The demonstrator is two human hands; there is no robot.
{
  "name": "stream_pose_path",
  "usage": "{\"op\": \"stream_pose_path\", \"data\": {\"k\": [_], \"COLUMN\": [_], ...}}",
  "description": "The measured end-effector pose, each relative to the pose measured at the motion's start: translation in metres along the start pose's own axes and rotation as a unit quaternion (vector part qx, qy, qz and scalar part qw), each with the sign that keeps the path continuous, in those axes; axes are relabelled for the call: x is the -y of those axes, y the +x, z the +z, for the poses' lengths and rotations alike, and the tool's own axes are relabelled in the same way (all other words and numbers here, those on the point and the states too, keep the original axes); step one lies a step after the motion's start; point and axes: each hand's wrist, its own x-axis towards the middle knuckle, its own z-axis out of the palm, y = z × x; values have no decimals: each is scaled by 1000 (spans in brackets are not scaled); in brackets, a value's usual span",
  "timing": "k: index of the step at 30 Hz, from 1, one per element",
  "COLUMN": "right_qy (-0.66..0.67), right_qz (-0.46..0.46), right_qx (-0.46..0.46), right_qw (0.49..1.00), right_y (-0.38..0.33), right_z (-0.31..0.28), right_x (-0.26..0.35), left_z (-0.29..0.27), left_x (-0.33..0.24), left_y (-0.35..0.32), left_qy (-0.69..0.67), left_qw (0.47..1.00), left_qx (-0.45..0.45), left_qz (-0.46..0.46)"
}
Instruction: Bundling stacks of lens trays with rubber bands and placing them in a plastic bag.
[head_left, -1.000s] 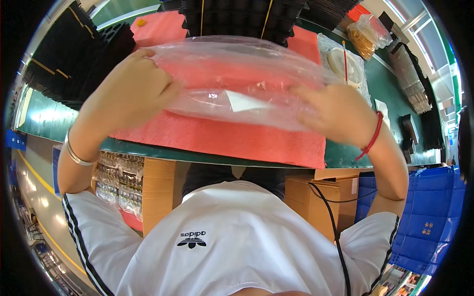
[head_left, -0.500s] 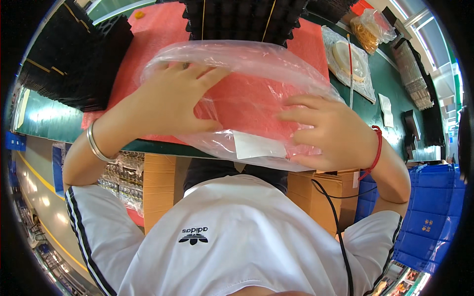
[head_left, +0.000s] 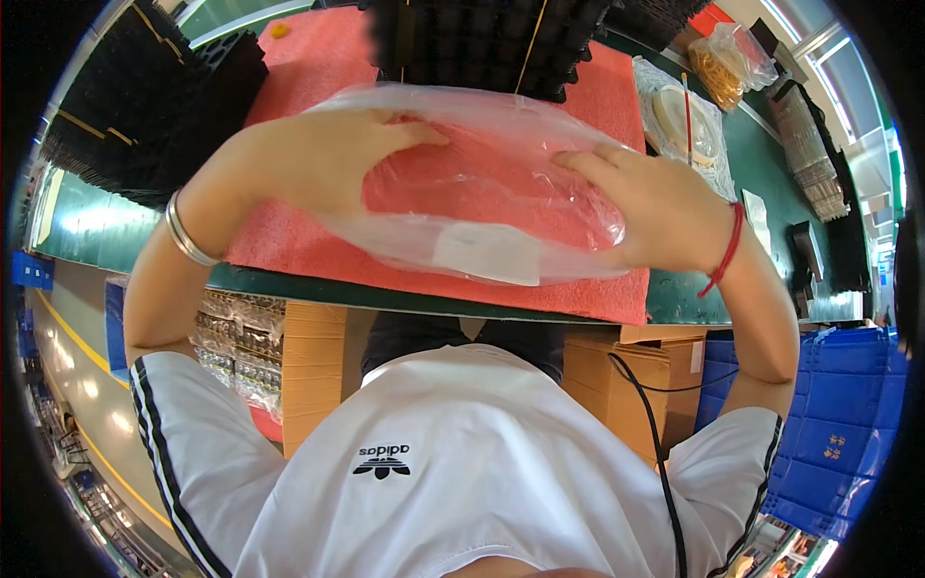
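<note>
On the left, I see stacked black trays [head_left: 145, 125] beside the left forearm, and green worktop [head_left: 101, 231] showing between them and the near edge. In the middle, a red foam sheet [head_left: 323, 67] runs from far to near, leaving a red strip between the bag and the worktop's near edge; at the far side, a second black tray stack [head_left: 482, 43] bounds the space, close behind the bag's far rim. On the right, the foam's side edge gives way to green worktop, where a pale ring [head_left: 672, 120] lies on clear wrap [head_left: 721, 173] beyond the right hand, with a folded white paper [head_left: 756, 217] nearer and a small black object [head_left: 804, 255] farther right.

The left hand [head_left: 308, 164] comes in at the bag's left end, one finger stretched toward the right; film and blur hide the rest, and I cannot tell whether it pinches the plastic. The right hand [head_left: 670, 207] meets the bag's right end, its far-side fingers [head_left: 595, 166] reaching left; the thumb is veiled by film, so its grip is unclear to me.

Between them, over the foam, the clear plastic bag [head_left: 405, 231] spreads in a wide oval, glossy and wrinkled, red showing through, a white label [head_left: 488, 253] on its near side.
</note>
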Motion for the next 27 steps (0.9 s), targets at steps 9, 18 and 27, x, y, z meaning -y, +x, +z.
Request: {"op": "stream_pose_path", "data": {"k": [9, 18, 27], "right_qy": [226, 611, 787], "right_qz": [0, 217, 187], "right_qx": [-3, -423, -254], "right_qw": [974, 633, 530], "right_y": [17, 77, 120], "right_z": [-40, -31, -3], "right_x": [-20, -93, -61], "left_z": [-40, -42, -34], "left_x": [9, 65, 40], "left_y": [-13, 28, 67], "left_qy": [-289, -485, -693], "left_qw": [921, 558, 547], "left_qx": [-210, -627, -393], "left_qz": [-156, -247, -256]}}
